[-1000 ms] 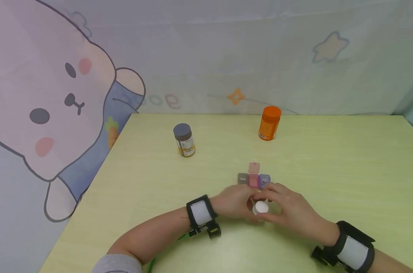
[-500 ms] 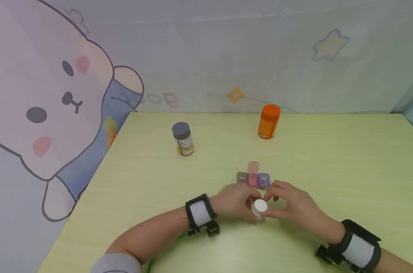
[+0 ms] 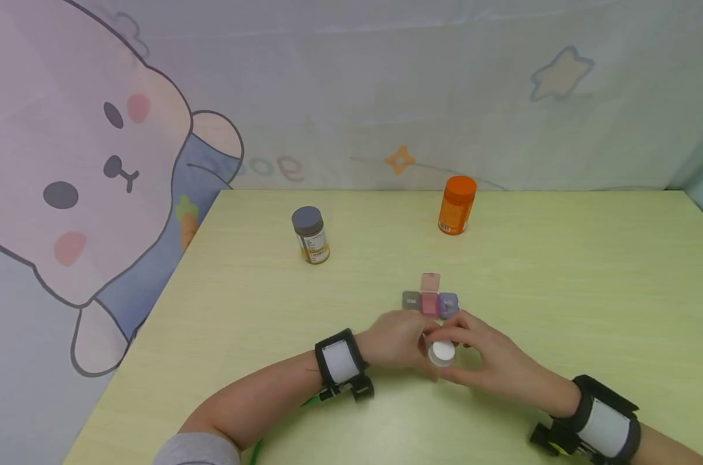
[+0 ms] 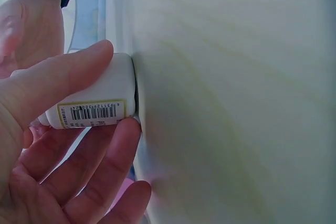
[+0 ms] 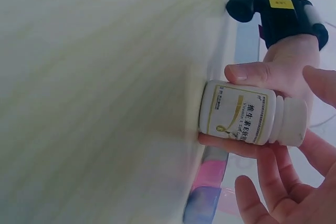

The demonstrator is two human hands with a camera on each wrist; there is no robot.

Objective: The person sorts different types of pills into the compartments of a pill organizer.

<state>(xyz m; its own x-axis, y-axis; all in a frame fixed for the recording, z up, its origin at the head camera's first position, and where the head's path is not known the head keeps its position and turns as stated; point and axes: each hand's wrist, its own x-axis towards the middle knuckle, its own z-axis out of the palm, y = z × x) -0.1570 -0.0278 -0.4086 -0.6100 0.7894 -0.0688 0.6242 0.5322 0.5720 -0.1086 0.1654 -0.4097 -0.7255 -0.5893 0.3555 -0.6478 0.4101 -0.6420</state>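
Note:
A small white vitamin bottle (image 5: 236,113) stands on the table. My left hand (image 3: 398,339) grips its body, with the thumb on one side and fingers on the other. Around the white bottle cap (image 3: 443,350) are the curled fingers and thumb of my right hand (image 3: 493,358). The cap sits on the bottle's neck. In the right wrist view a gap shows between thumb and cap, while a finger lies against its other side. Just beyond the hands lies a pill organizer (image 3: 430,304) with grey, pink and purple-blue compartments; the pink lid is raised.
A brown bottle with a grey lid (image 3: 311,235) stands at the back left of the table (image 3: 590,284). An orange bottle (image 3: 457,205) is near the far edge. Behind the table hangs a printed cloth (image 3: 340,84).
My right hand turned and drew slightly back from the cap half a second ago; now its fingers and thumb are around the cap again. My left hand holds the bottle in place.

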